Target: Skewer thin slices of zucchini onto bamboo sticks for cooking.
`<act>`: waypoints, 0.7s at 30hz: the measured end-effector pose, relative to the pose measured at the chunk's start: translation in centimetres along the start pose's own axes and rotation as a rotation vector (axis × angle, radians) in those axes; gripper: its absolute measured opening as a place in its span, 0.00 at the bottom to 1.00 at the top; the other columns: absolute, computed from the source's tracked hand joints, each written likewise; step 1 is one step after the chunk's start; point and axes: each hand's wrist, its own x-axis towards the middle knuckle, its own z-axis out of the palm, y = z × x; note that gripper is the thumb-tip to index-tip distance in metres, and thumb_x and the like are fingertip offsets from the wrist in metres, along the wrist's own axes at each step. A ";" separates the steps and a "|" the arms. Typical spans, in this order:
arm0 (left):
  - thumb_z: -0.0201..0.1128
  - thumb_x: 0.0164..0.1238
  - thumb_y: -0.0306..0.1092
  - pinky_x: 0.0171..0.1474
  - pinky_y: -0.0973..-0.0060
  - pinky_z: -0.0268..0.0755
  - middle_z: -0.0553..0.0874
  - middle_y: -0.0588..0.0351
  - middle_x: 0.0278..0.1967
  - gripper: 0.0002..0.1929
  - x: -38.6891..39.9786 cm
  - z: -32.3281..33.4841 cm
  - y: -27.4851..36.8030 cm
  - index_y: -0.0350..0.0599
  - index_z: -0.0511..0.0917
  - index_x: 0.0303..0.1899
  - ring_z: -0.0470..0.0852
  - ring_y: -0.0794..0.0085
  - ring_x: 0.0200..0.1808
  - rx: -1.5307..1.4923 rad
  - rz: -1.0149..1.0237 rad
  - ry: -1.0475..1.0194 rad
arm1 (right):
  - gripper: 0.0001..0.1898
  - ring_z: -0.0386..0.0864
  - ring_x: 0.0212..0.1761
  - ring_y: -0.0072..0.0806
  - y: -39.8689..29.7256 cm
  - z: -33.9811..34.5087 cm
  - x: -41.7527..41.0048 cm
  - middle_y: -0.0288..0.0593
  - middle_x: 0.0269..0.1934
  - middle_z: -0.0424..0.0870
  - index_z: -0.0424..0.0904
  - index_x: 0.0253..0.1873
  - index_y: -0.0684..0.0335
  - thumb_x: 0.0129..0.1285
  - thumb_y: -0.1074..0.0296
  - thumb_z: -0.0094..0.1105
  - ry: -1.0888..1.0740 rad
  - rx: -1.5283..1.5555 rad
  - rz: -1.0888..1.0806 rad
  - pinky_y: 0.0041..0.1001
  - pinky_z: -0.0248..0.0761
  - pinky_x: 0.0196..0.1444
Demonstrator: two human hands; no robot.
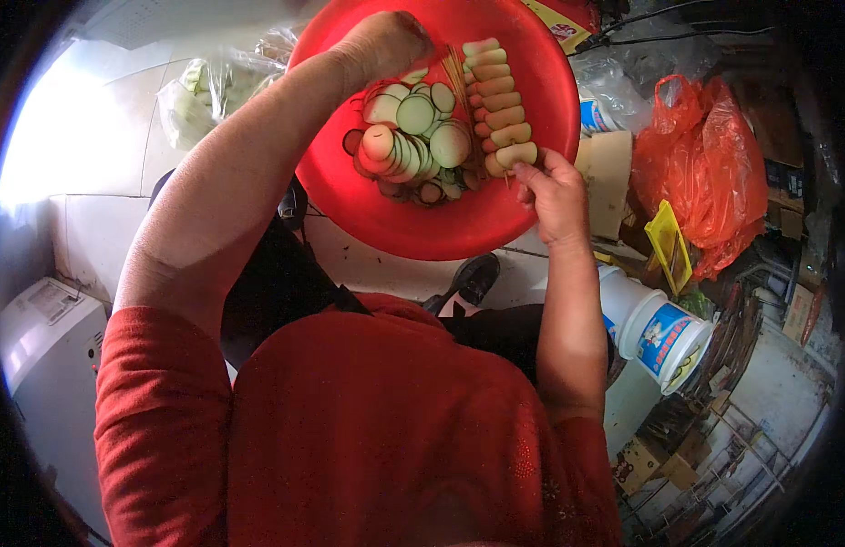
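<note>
A round red plastic basin [409, 229] stands in front of me, holding a heap of thin pale green vegetable slices [416, 114]. Thin wooden skewers [457, 75] lie beside the heap. Along the basin's right side runs a row of threaded vegetable slices [503, 113], folded over on skewers. My right hand [558, 195] pinches the near end of that row, thumb and fingers at the closest threaded slice [517, 154]. Over the far left part of the basin reaches my left hand [388, 42], back turned up; its fingers are hidden, so what it holds cannot be seen.
Clear plastic bags [190, 102] with green vegetables lie left of the basin. On the right are a red plastic bag [709, 157], a yellow plastic tray [668, 246], white plastic buckets [658, 335] and cardboard [604, 181]. A white appliance [53, 342] stands at the lower left.
</note>
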 end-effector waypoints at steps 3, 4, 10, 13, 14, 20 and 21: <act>0.56 0.60 0.33 0.47 0.67 0.79 0.86 0.52 0.40 0.10 0.2 -0.3 0.9 0.49 0.83 0.40 0.85 0.58 0.45 -0.287 -0.128 -0.045 | 0.08 0.69 0.20 0.14 -0.2 -0.6 0.6 0.29 0.26 0.77 0.80 0.44 0.62 0.60 0.70 0.63 0.044 -0.095 0.032 0.17 0.61 0.20; 0.56 0.60 0.33 0.47 0.67 0.79 0.86 0.52 0.40 0.10 0.3 -0.1 0.8 0.49 0.83 0.40 0.85 0.58 0.45 -0.287 -0.130 -0.045 | 0.10 0.72 0.21 0.17 -0.2 -0.8 1.0 0.32 0.26 0.79 0.80 0.44 0.63 0.59 0.69 0.63 0.074 -0.264 0.033 0.20 0.64 0.23; 0.56 0.61 0.35 0.48 0.66 0.79 0.86 0.52 0.40 0.11 0.2 1.9 0.5 0.50 0.84 0.40 0.85 0.59 0.45 -0.022 0.116 0.001 | 0.16 0.82 0.36 0.39 -1.7 -0.2 1.1 0.47 0.34 0.84 0.81 0.46 0.63 0.55 0.62 0.64 0.171 -0.929 -0.026 0.33 0.73 0.41; 0.56 0.61 0.36 0.47 0.66 0.79 0.86 0.53 0.39 0.11 0.4 1.5 1.1 0.49 0.85 0.38 0.85 0.59 0.44 0.077 0.218 -0.100 | 0.16 0.82 0.43 0.46 -2.2 0.2 1.1 0.52 0.38 0.85 0.81 0.46 0.62 0.55 0.60 0.64 0.169 -1.035 0.015 0.37 0.73 0.47; 0.55 0.62 0.36 0.47 0.66 0.79 0.87 0.53 0.40 0.10 0.5 1.2 1.3 0.49 0.85 0.37 0.85 0.60 0.45 0.115 0.238 -0.147 | 0.16 0.82 0.45 0.47 -2.3 0.3 1.0 0.52 0.39 0.85 0.81 0.46 0.61 0.55 0.60 0.64 0.160 -1.074 0.023 0.37 0.74 0.48; 0.54 0.64 0.41 0.46 0.64 0.78 0.86 0.49 0.40 0.14 0.2 4.0 0.9 0.46 0.85 0.37 0.85 0.58 0.44 -0.140 0.079 -0.141 | 0.14 0.81 0.45 0.52 -3.4 0.8 0.1 0.57 0.42 0.83 0.79 0.45 0.63 0.59 0.60 0.60 0.200 -1.071 -0.138 0.44 0.74 0.48; 0.54 0.64 0.43 0.47 0.62 0.78 0.86 0.47 0.40 0.15 0.2 4.6 1.0 0.45 0.85 0.37 0.85 0.57 0.44 -0.366 -0.012 -0.070 | 0.14 0.81 0.45 0.52 -3.4 1.0 0.0 0.57 0.42 0.83 0.79 0.45 0.63 0.59 0.60 0.60 0.201 -1.071 -0.134 0.44 0.74 0.48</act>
